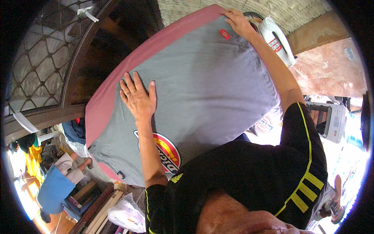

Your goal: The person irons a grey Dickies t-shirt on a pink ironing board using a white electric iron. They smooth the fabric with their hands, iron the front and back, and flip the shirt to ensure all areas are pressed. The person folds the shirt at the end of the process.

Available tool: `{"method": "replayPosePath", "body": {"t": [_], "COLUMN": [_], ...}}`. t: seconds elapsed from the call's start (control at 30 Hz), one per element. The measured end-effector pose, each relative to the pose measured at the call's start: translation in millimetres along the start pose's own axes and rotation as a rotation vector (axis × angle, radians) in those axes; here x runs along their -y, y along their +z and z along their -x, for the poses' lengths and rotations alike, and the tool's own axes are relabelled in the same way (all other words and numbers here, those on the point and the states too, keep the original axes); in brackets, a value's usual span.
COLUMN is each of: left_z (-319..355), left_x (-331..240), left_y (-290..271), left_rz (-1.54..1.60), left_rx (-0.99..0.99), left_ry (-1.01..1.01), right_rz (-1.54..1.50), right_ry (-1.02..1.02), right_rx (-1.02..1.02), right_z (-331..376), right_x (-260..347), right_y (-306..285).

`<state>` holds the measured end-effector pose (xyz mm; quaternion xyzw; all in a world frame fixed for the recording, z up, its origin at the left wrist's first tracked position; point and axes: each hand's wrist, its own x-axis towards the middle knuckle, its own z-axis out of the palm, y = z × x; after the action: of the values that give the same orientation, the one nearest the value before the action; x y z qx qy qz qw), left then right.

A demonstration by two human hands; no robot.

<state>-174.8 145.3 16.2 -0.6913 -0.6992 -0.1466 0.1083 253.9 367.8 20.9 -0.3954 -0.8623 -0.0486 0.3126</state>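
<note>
Head view: my left hand (137, 95) lies flat, fingers spread, on the grey shirt (202, 82). At one o'clock my right hand (238, 21) pins its edge, fingers open, beside the iron (277, 41). Smoothing works best pressing outward, cloth taut.

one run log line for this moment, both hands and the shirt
left hand: flat, open on grey t-shirt | right hand: at shirt's far edge beside white iron | shirt: spread on pink ironing board

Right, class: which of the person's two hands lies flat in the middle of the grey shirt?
The left hand, fingers spread on the grey shirt; the right hand grips its far edge.
</note>
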Motion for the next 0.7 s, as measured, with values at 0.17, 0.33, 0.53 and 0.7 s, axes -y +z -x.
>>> {"method": "replayPosePath", "body": {"t": [0.17,0.33,0.53,0.7], "left_z": [-1.5,-10.4,-96.9,-140.9], "left_x": [-0.9,-30.9,-233.9,-279.6], "left_y": [-2.1,-0.8,34.4,93.5], "left_rz": [0.006,0.026,0.440,0.185], "left_rx": [0.030,-0.048,0.012,-0.107], "left_ry": [-0.008,0.048,0.395,0.371], "right_rz": [-0.060,-0.090,-0.133,-0.164], "right_ry": [0.132,0.352,0.336,0.178], "right_rx": [0.090,0.156,0.177,-0.002], "right_z": [-18.4,-35.7,-49.7,-6.5], "right_x": [-49.0,-26.5,-26.5,-2.9], "right_y": [15.0,20.7,2.3,-89.9]}}
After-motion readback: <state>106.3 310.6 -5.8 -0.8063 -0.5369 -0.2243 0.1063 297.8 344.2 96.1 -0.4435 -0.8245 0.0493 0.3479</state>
